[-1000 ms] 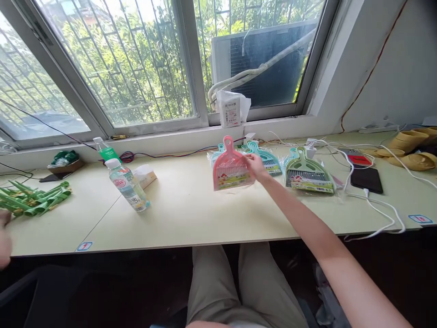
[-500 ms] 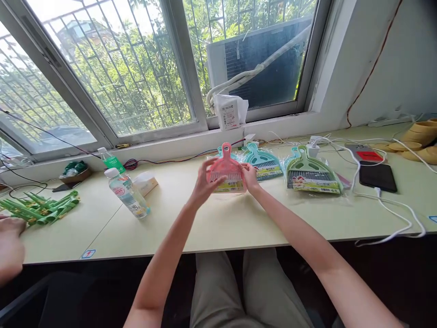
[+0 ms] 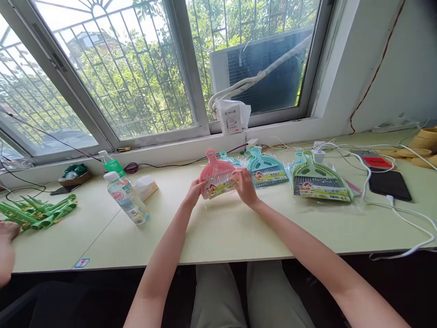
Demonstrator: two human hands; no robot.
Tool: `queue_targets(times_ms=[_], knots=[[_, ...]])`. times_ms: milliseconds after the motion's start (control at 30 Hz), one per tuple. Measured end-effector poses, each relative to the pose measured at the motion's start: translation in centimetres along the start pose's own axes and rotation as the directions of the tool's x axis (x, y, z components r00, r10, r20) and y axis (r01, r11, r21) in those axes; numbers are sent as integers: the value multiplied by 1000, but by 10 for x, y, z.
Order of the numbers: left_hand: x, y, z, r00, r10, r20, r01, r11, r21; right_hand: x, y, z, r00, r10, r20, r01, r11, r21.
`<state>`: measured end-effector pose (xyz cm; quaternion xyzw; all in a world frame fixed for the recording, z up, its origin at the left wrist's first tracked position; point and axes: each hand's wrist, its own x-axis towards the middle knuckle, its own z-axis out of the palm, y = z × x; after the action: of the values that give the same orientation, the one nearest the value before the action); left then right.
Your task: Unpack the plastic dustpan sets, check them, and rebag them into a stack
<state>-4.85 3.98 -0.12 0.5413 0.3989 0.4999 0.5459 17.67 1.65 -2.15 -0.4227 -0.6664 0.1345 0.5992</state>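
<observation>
A pink mini dustpan-and-brush set [image 3: 215, 175] in clear wrap is held just above the pale green table [image 3: 218, 228], between both my hands. My left hand [image 3: 193, 192] grips its left lower corner. My right hand [image 3: 244, 186] grips its right side, fingers curled round the edge. Right beside it lies a teal set [image 3: 265, 166], with another teal handle [image 3: 227, 158] behind the pink one. A green set [image 3: 316, 177] lies further right.
A water bottle [image 3: 126, 197], a green bottle [image 3: 109, 161] and a small box [image 3: 145, 187] stand left of centre. Green sticks [image 3: 37, 210] lie far left by another person's hand [image 3: 7, 246]. A black phone [image 3: 389, 183], white cables [image 3: 403, 218] and yellow rolls [image 3: 423, 141] fill the right.
My left hand came in from off view and took the pink set's left side. Both hands have drawn the set a little nearer to me and tilted it.
</observation>
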Motion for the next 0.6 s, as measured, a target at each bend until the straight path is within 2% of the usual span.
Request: queue_targets(times_ms=[33,100,167,233,300,467,600], knots=[[0,1,-3,1000,13,-23,-13,999,-30,-3,-2,3,994,5,112,-8,1000,31],[1,0,-9,998,36,-55,-41,995,-93,-8,-1,12,954,67,293,-103,989,110],[2,-2,-13,996,55,-66,-64,987,-146,-12,4,21,913,176,367,-265,942,207],[2,-4,-12,997,65,-46,-73,982,-173,-14,11,26,882,292,369,-417,848,326],[1,-6,-7,997,81,-12,-82,979,-185,-12,17,26,862,373,343,-497,756,427],[-8,-2,8,991,104,82,-88,979,-185,-2,25,18,833,500,238,-529,591,609],[-16,3,8,981,51,188,-27,992,-127,-1,24,17,789,539,294,-582,506,636]])
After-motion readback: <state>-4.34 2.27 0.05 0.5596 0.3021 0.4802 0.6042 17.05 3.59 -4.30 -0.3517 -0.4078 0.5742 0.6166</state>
